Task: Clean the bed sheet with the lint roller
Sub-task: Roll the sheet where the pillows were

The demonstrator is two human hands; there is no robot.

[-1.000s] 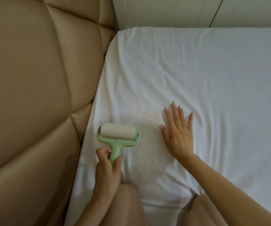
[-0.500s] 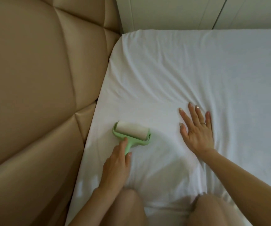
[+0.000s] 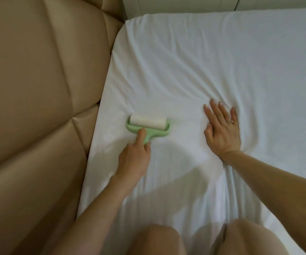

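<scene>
One lint roller (image 3: 148, 125), with a white roll in a pale green frame, lies with the roll on the bed sheet (image 3: 203, 61), straight ahead of the left hand (image 3: 135, 159) and well to the left of the right hand (image 3: 222, 130). The left hand grips its short green handle, which is mostly hidden under the curled fingers, while the forefinger is stretched forward along the handle and its tip touches the frame just behind the roll. The right hand is flat and relaxed, palm down on the sheet, with straight fingers slightly fanned and pointing away from the person; a ring (image 3: 230, 122) shows on one finger. Creases in the white sheet spread outward from this hand's fingertips and from beside its wrist, and more run across the cloth beyond both hands. Between the two hands the sheet looks smoother. To the left of the left hand, a padded tan headboard (image 3: 38, 89) with deep seams meets the edge of the mattress. Beyond the far edge of the bed, past both hands, stands a white panelled surface (image 3: 176, 4). Nearer than the hands, the person's two bare knees (image 3: 157, 238) rest on the sheet, with both forearms reaching forward above them.
</scene>
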